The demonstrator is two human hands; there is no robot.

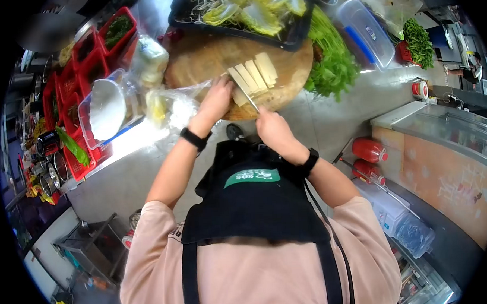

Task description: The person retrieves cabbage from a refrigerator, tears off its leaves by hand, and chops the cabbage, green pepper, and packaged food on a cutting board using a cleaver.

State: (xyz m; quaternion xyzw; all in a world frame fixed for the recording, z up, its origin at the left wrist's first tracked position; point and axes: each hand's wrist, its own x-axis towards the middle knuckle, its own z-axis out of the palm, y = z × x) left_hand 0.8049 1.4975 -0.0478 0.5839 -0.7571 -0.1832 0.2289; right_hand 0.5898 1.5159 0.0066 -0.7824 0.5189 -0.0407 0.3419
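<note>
Pale yellow slices (260, 71), perhaps tofu, lie side by side on the round wooden cutting board (190, 59). My right hand (275, 129) is closed round the handle of a knife (243, 88), whose blade stands along the left edge of the slices. Left of that blade is a pale yellow block (239, 98) of the same stuff. My left hand (218, 97) has its fingers curled against this block, close to the blade; the fingertips are partly hidden. A clear plastic bag (183, 108) lies beside my left wrist.
Behind the board stands a black tray (238, 31) of sprouts and yellow leaves. Green herbs (331, 56) lie to its right, near a clear lidded box (366, 35). On the left are a box with a white bowl (108, 109) and several red baskets (120, 32).
</note>
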